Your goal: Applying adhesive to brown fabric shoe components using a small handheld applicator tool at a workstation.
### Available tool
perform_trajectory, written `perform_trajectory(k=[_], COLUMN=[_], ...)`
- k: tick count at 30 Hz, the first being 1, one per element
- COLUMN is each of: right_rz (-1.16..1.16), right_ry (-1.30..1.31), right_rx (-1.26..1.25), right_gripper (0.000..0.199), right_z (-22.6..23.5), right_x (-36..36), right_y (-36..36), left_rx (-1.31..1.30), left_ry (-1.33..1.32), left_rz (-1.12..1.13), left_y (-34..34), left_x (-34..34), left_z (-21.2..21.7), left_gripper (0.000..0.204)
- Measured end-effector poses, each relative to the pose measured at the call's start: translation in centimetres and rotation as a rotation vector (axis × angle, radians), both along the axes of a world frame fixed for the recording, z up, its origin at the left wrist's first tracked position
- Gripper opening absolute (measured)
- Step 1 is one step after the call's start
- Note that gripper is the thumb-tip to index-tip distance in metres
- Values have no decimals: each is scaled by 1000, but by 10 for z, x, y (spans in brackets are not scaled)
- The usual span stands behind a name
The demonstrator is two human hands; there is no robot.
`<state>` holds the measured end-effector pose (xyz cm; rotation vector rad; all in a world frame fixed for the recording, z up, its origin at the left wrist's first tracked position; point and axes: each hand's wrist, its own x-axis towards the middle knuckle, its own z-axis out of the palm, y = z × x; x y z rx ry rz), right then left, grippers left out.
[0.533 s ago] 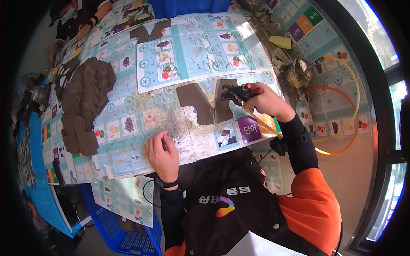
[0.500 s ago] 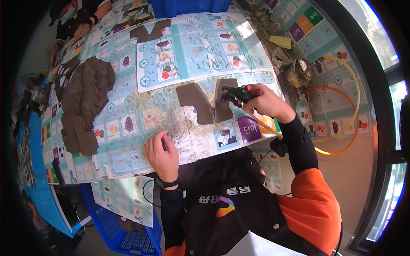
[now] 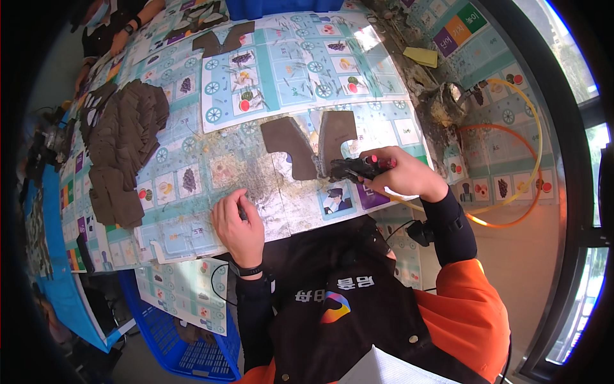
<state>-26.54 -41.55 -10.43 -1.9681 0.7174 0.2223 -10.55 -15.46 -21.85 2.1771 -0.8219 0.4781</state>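
Barely shifted, right hand (image 3: 409, 179) keeps its closed grip on the black tool (image 3: 358, 168), pointing left.

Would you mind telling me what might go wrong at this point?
The right hand holds a black tool with its tip at two brown cut pieces; neither piece is held down, so they may shift. The left hand rests flat on the table, away from them.

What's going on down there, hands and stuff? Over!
Right hand gripping black tool, tip at brown cut piece. Left hand flat on table, holding nothing. Second brown piece alongside.
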Motion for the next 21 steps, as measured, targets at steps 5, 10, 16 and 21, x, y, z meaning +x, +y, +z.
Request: perform_trajectory(k=[5, 10, 16, 21], right_rz=[65, -47, -213, -321], right_ry=[0, -254, -95, -256], right_rx=[-67, -711, -975, -1080], right_gripper=[42, 44, 53, 59], right_z=[9, -28, -76, -79], right_x=[-27, -61, -80, -82], right_y=[-8, -32, -58, -34], left_rx=[56, 224, 423, 739], left_ry=[90, 191, 55, 177], left_rz=[37, -72, -453, -481], left_y=[-2, -16, -86, -128], left_x=[-4, 2, 82, 123], left_z=[1, 31, 48, 46], left_gripper=[14, 34, 61, 70])
